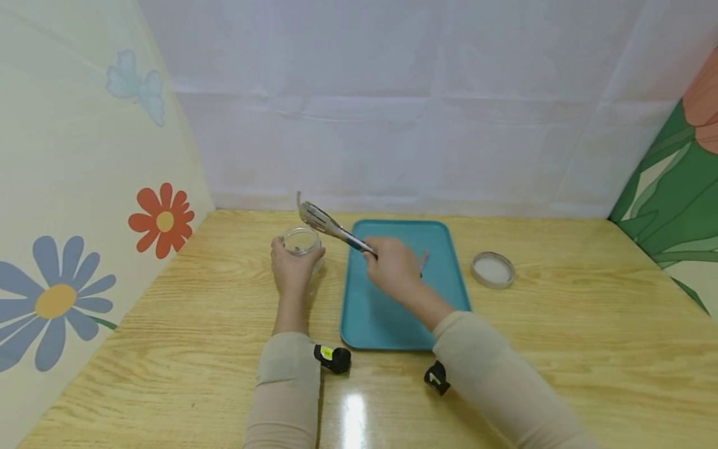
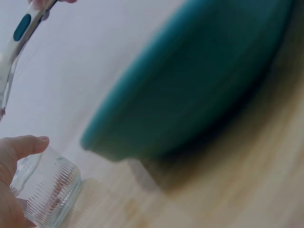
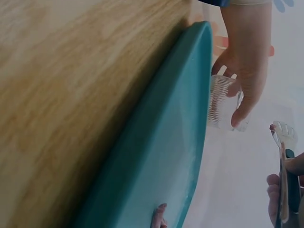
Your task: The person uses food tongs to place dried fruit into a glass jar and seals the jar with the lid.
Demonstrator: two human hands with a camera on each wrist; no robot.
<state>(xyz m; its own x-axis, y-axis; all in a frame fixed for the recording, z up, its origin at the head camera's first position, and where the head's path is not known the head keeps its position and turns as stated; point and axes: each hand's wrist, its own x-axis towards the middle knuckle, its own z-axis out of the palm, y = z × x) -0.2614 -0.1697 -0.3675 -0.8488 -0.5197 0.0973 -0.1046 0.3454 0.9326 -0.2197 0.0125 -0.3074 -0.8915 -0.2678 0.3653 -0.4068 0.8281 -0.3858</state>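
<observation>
My left hand (image 1: pixel 294 265) grips a clear glass jar (image 1: pixel 301 234) standing on the table left of the tray; ribbed walls show on the jar (image 2: pixel 54 190) in the left wrist view, with something reddish-brown seen through them. My right hand (image 1: pixel 395 268) holds metal tongs (image 1: pixel 331 226) with dark handle inserts, raised above the table. Their tips are close to the jar's rim, up and behind it. A thin brownish strip (image 1: pixel 299 199) sticks up at the tips. On the blue-green tray (image 1: pixel 387 318) lies a small pinkish piece (image 3: pixel 159 216), partly hidden by my right hand in the head view.
A round, shallow lid-like piece (image 1: pixel 493 270) with a beige rim lies right of the tray. The wooden table (image 1: pixel 185 349) meets a white cloth backdrop (image 1: pixel 392 125) behind. A flower-printed panel (image 1: pixel 84 187) stands at the left, another (image 1: pixel 679 187) at the right.
</observation>
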